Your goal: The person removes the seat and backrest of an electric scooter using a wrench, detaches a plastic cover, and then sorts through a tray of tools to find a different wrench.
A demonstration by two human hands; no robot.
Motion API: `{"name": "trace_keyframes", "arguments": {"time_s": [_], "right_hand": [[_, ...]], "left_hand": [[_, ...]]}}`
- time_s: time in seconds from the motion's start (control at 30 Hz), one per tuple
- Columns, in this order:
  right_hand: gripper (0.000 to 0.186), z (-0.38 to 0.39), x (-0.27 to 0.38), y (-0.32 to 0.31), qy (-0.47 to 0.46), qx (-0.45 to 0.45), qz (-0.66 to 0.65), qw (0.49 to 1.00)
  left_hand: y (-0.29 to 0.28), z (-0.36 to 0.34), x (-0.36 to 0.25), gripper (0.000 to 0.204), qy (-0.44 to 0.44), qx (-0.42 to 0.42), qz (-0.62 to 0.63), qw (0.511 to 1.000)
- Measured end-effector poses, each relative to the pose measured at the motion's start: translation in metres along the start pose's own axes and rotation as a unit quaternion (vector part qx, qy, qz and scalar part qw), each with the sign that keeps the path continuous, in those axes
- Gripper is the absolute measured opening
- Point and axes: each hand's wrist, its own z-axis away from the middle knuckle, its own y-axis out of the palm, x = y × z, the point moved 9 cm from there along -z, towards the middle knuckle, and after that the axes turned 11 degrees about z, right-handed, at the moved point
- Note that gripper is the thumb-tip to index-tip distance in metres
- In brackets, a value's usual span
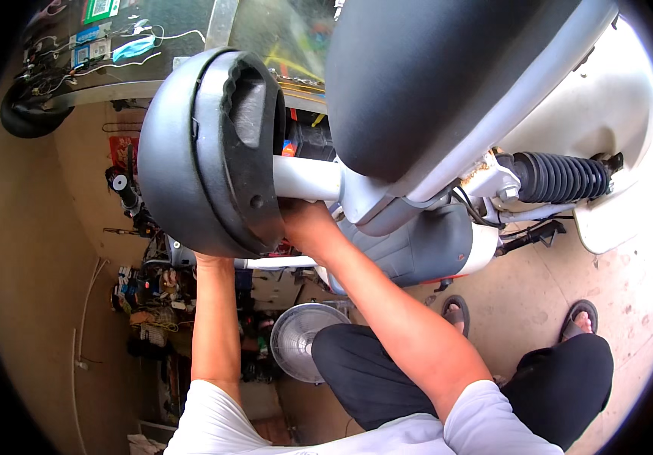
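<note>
A rounded black padded part, like a small saddle or backrest, sits on a pale metal tube of a light-coloured scooter. Its open underside faces right. My left hand is at its lower edge, with only the wrist end showing and the fingers hidden behind it. My right hand reaches under the tube, close against the part's right rim. Its fingers are out of sight too, so I cannot tell what either hand grips. A large black seat with a pale edge stands just right of the tube.
A black-booted shock absorber lies at the right. Below the tube is a grey seat. A round fan stands near my knee. A glass-topped counter holds a blue mask and cables. Clutter lines the wall.
</note>
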Motion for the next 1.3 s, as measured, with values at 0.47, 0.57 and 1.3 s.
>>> {"name": "trace_keyframes", "arguments": {"time_s": [0.47, 0.57, 1.3], "right_hand": [[0.029, -0.001, -0.011, -0.003, -0.037, 0.003, 0.202, 0.979], [0.031, 0.005, -0.001, -0.005, -0.023, -0.012, 0.283, 0.959], [0.039, -0.005, 0.006, -0.005, 0.005, 0.053, 0.246, 0.968]], "left_hand": [[0.004, 0.002, 0.003, 0.06, 0.03, -0.016, -0.036, 0.999], [0.003, 0.005, -0.004, 0.06, 0.048, -0.006, -0.072, 0.996], [-0.003, 0.001, 0.003, 0.049, 0.011, 0.004, 0.017, 1.0]]}}
